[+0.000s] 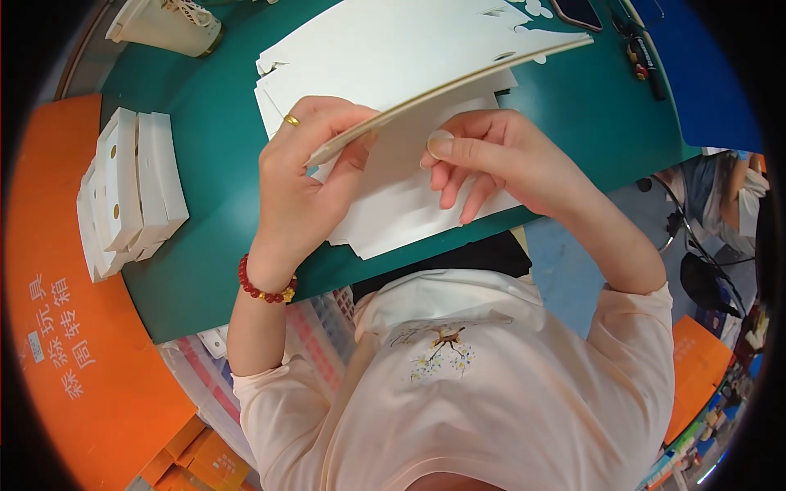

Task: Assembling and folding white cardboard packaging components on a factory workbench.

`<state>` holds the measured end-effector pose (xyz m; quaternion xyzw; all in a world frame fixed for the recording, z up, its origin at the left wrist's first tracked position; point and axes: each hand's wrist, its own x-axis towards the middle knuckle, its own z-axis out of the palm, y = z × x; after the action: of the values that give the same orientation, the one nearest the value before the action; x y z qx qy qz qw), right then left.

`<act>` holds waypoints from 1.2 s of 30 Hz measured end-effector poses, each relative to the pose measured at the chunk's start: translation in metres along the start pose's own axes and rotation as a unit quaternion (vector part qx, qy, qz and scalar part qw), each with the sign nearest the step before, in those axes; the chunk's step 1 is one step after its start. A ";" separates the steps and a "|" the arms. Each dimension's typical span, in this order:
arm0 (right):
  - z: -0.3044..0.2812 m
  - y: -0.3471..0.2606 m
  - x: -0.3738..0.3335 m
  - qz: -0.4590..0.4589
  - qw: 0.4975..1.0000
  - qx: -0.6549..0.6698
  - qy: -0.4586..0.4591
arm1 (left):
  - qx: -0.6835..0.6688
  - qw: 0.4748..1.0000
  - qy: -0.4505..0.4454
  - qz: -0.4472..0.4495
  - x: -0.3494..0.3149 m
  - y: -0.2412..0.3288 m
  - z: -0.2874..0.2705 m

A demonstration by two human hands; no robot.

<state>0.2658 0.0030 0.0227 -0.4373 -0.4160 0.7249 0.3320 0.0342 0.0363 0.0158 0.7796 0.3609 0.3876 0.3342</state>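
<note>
Item — I log my left hand point(307, 176) pinching a flat white carton blank point(393, 61) tilted above the blank stack point(409, 204) on the green table point(221, 245), right hand point(491, 159) loose-fingered and holding nothing — folded white boxes point(131, 188) done at left, many blanks remaining.

three folded white boxes point(131, 192), one phone point(578, 11)

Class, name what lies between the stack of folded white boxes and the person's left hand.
Only bare green tabletop separates the folded white boxes from the left hand, in the head view.
</note>
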 end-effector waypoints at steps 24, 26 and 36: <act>0.000 0.047 0.017 -0.066 0.888 0.448 -0.087 | 0.224 0.950 0.014 0.218 0.006 0.007 0.012; 0.005 0.052 0.014 -0.031 0.878 0.465 -0.110 | 0.227 0.947 0.025 0.226 0.002 0.010 0.012; 0.068 0.061 -0.003 0.030 0.694 0.699 -0.171 | 0.181 0.943 0.103 0.260 -0.001 0.023 -0.002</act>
<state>0.1978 -0.0475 -0.0117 0.0398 0.1748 0.8783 0.4432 0.0386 0.0239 0.0350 0.8495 0.2424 0.4672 0.0363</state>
